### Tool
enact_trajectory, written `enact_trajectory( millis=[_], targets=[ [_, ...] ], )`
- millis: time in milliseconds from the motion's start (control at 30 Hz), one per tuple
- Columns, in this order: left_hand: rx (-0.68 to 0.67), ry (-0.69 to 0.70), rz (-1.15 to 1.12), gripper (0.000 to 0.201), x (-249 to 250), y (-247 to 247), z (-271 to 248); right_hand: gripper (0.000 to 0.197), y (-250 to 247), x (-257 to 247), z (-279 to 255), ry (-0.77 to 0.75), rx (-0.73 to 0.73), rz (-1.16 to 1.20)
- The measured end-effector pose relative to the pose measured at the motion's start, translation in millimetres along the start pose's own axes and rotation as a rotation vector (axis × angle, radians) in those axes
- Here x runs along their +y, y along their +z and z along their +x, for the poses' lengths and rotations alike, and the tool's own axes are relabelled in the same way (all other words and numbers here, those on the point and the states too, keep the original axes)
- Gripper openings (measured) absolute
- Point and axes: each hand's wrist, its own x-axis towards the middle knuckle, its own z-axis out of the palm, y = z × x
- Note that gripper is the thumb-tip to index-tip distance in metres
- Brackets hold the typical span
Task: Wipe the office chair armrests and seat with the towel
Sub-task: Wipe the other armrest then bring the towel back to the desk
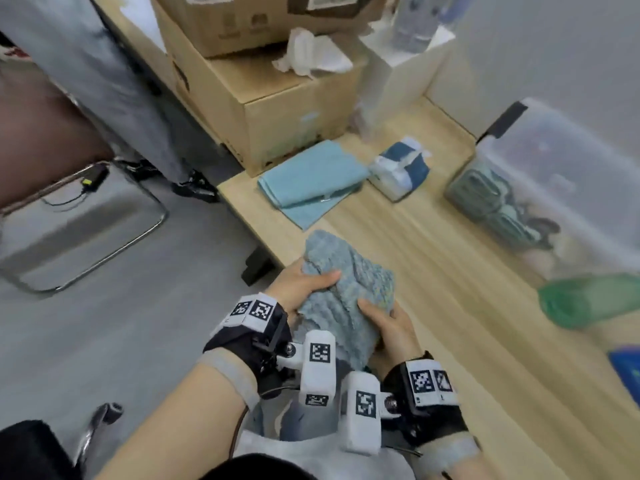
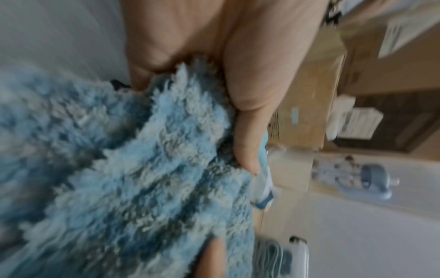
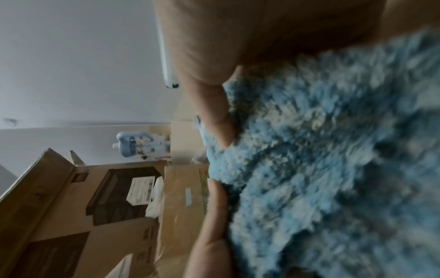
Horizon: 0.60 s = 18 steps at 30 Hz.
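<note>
Towel (image 1: 346, 285): fluffy, blue-grey, bunched, held up by both hands over the near edge of the wooden bench (image 1: 450, 271). Head view: left hand (image 1: 304, 289) grips the towel's left side, thumb laid across the front; right hand (image 1: 388, 327) grips the lower right part, thumb on top. Farther back on the bench lie a folded light-blue cloth (image 1: 311, 181), a tissue pack (image 1: 398, 171), a clear plastic bin (image 1: 540, 188) and stacked cardboard boxes (image 1: 263, 98). A green bottle (image 1: 588, 299) lies at the right. A chrome chair frame (image 1: 86, 230) stands on the grey floor at left.

Left wrist view: thumb and palm of the left hand (image 2: 238, 75) close round the towel (image 2: 142, 169); picture blurred.

Right wrist view: right hand (image 3: 214, 75) pinches the towel (image 3: 321, 159) between thumb and fingers; boxes (image 3: 95, 216) behind.
</note>
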Motion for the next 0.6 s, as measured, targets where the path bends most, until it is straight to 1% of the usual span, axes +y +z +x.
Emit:
enact_trajectory(
  millis=[33, 67, 133, 167, 267, 300, 367, 400, 433, 533, 600],
  targets=[
    [-0.026, -0.010, 0.044, 0.036, 1.7, 15.4, 13.0, 0.054, -16.9, -4.7, 5.1, -0.046, 0.078, -0.044],
    [-0.053, -0.017, 0.091, 0.039, 3.1, 29.7, 24.1, 0.049, -29.0, -10.3, 6.9, -0.074, 0.149, -0.102],
    [-0.119, -0.030, 0.164, 0.045, 3.2, 55.6, 44.1, 0.027, -56.4, -17.8, 11.8, -0.129, 0.285, -0.195],
    [-0.149, -0.041, 0.190, 0.047, 1.6, 69.3, 53.6, 0.023, -69.8, -22.7, 12.5, -0.156, 0.351, -0.208],
    [-0.187, -0.087, 0.277, 0.046, -4.1, 103.7, 74.1, 0.026, -100.1, -31.2, 14.1, -0.211, 0.483, -0.101],
    [-0.186, -0.092, 0.302, 0.045, -6.4, 110.8, 79.7, 0.024, -106.0, -32.4, 15.1, -0.203, 0.522, -0.083],
    [-0.149, -0.077, 0.420, 0.032, -7.4, 119.3, 88.0, 0.016, -116.6, -28.7, 20.4, -0.169, 0.580, -0.087],
    [-0.132, -0.063, 0.474, 0.026, -7.4, 122.0, 91.3, 0.014, -119.6, -27.3, 22.1, -0.146, 0.610, -0.085],
    [-0.118, -0.051, 0.503, 0.025, -7.1, 123.8, 93.2, 0.015, -122.0, -25.6, 23.6, -0.135, 0.643, -0.075],
    [-0.080, -0.017, 0.568, 0.026, -3.5, 128.4, 99.2, 0.019, -122.8, -27.7, 23.9, -0.119, 0.737, -0.027],
    [-0.041, 0.052, 0.655, 0.028, 0.4, 127.0, 107.8, 0.023, -122.7, -29.5, 23.4, -0.119, 0.822, 0.003]
  ],
)
